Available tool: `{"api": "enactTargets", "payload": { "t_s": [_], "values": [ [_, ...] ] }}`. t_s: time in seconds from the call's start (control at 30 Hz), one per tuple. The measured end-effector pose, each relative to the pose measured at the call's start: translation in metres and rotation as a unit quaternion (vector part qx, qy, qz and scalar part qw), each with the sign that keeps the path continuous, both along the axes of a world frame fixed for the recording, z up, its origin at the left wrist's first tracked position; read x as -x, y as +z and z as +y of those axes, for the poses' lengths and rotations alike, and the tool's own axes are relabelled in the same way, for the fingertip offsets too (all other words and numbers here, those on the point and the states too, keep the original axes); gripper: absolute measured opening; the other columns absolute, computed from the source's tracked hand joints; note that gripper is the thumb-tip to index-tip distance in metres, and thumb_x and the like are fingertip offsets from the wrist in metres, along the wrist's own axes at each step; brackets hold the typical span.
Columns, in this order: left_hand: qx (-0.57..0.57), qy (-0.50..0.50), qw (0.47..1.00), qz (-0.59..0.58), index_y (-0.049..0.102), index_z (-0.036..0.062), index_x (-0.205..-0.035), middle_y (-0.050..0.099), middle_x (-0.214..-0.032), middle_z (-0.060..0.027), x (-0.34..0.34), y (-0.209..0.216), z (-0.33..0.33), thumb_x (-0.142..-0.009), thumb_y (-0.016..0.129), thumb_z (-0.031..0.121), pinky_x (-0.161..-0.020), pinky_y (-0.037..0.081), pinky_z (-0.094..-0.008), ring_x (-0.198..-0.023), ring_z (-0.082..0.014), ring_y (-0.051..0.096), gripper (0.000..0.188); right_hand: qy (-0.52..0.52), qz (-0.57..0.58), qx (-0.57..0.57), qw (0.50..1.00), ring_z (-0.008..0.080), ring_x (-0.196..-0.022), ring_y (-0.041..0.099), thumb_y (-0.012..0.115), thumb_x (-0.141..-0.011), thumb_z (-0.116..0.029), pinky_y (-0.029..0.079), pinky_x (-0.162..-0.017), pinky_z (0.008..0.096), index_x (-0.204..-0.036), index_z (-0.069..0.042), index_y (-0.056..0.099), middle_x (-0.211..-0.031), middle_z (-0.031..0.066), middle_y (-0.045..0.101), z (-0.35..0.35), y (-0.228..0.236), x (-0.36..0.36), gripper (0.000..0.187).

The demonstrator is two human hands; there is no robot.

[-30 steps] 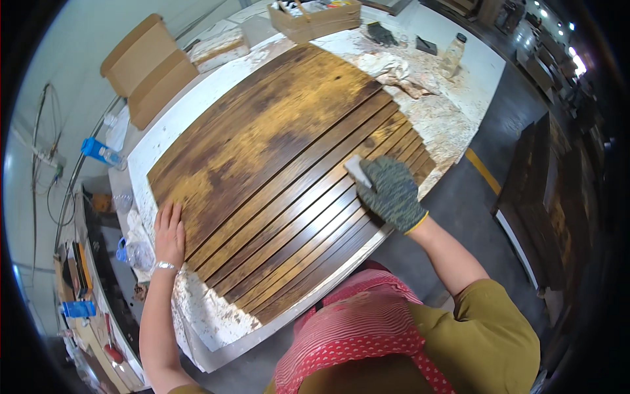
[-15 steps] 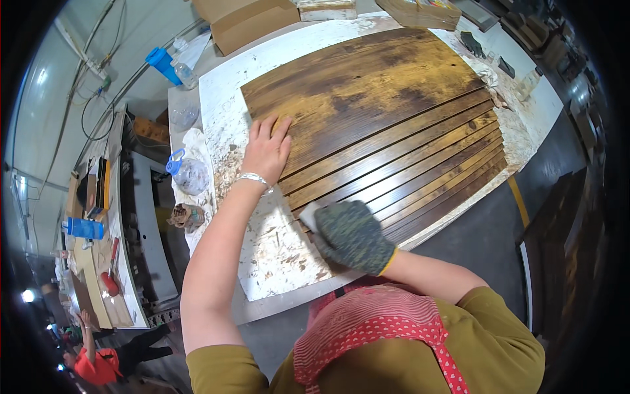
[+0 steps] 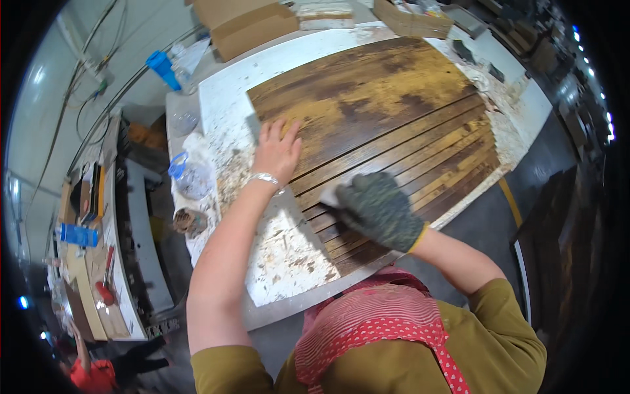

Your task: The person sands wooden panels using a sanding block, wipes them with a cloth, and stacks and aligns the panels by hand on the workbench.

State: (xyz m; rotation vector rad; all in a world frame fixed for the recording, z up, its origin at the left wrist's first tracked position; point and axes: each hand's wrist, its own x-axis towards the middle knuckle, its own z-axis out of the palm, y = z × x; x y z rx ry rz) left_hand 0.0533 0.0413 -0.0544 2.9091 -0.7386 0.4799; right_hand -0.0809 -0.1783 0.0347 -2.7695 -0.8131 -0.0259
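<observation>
A wide brown wood-grain board (image 3: 367,85) lies on a white, paint-spotted table top, with several narrow wooden strips (image 3: 436,148) side by side along its near edge. My left hand (image 3: 277,152) is bare, its fingers spread flat on the board's left end. Over the strips' left part, my right hand (image 3: 380,207) wears a dark grey-green knit glove with a yellow cuff. Its fingers close on a small whitish pad (image 3: 330,196), mostly hidden by the glove; its exact kind is unclear.
Left of the board stand a clear bottle with a blue handle (image 3: 190,176), a brown-stained container (image 3: 189,222) and a blue cup (image 3: 163,69). Cardboard boxes (image 3: 252,36) line the far edge. Dark rags (image 3: 463,51) lie far right. A person in red (image 3: 93,375) is at lower left.
My gloved right hand has moved up and to the right with the pad, over the strips. My left hand stays on the board's left end. The view has shifted slightly.
</observation>
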Motion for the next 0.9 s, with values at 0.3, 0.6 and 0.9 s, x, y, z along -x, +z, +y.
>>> {"api": "enactTargets", "payload": {
  "t_s": [0.3,0.6,0.9],
  "values": [
    [0.029,-0.002,0.998,0.062,0.043,0.0084,-0.132,0.038,-0.134,-0.0183,0.014,0.030,-0.017,-0.093,0.039,0.023,-0.108,0.025,-0.0449,-0.125,-0.0388,0.031,0.041,-0.035,-0.126,-0.056,0.990,0.0273,-0.071,0.057,0.060,-0.075,-0.030,0.044,-0.065,0.0408,-0.100,-0.008,0.058,-0.077,0.0104,0.054,-0.092,-0.033,-0.016,0.033],
    [-0.003,0.010,0.996,0.094,0.042,0.0062,-0.134,0.035,-0.138,-0.0184,0.019,0.047,-0.023,-0.093,0.035,0.021,-0.108,0.024,-0.0446,-0.126,-0.0392,0.030,0.044,-0.185,-0.117,-0.012,0.976,0.0317,-0.083,0.056,0.058,-0.078,-0.029,0.044,-0.073,0.0434,-0.108,-0.007,0.060,-0.091,0.0150,0.057,-0.273,-0.040,-0.049,0.038],
    [-0.051,0.041,0.991,0.120,0.042,0.0018,-0.133,0.033,-0.141,-0.0178,0.019,0.050,-0.032,-0.093,0.033,0.020,-0.108,0.023,-0.0444,-0.128,-0.0392,0.029,0.045,-0.388,-0.096,0.034,0.916,0.0332,-0.097,0.057,0.059,-0.077,-0.033,0.043,-0.085,0.0429,-0.115,-0.010,0.059,-0.110,0.0184,0.058,-0.426,-0.045,-0.094,0.045]
  ]
}}
